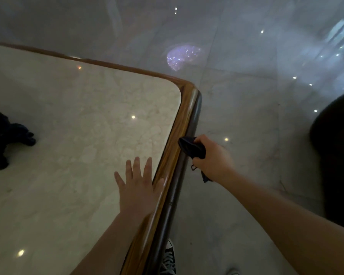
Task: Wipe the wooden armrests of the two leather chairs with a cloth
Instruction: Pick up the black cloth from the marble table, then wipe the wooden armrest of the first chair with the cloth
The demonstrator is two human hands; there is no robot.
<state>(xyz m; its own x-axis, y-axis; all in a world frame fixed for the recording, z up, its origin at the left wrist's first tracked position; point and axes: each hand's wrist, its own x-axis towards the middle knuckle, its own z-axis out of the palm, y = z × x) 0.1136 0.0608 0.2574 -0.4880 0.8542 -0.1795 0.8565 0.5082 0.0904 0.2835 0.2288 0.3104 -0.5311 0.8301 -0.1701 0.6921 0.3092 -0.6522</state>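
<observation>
A marble-topped counter (72, 120) with a rounded wooden edge (184, 120) is seen from above, filling the left half of the view. The left hand (139, 187) is laid flat on the marble near the wooden border, its fingers spread and straight, the thumb resting over the wooden edge; nothing is held in its grip. The right hand (213, 157) is held just off the counter's right side, over the floor, and its grip is closed around a dark cloth (192, 148). The cloth is bunched in the fist, with one folded end sticking out toward the counter and touching, or very nearly touching, the dark lower moulding of the edge; which of the two cannot be told. A short tail of cloth and a small loop are seen hanging below the fist.

On the far left of the counter a dark, lumpy object (4, 137) is partly cut off by the frame; what it is cannot be told. The glossy tiled floor (246, 96) is dotted with reflected points of light and a pale purplish patch. A dark rounded shape (336, 155) is seen at the right edge; it cannot be identified as a chair with certainty. A black laced sneaker (168, 259) is visible beside the counter's lower edge.
</observation>
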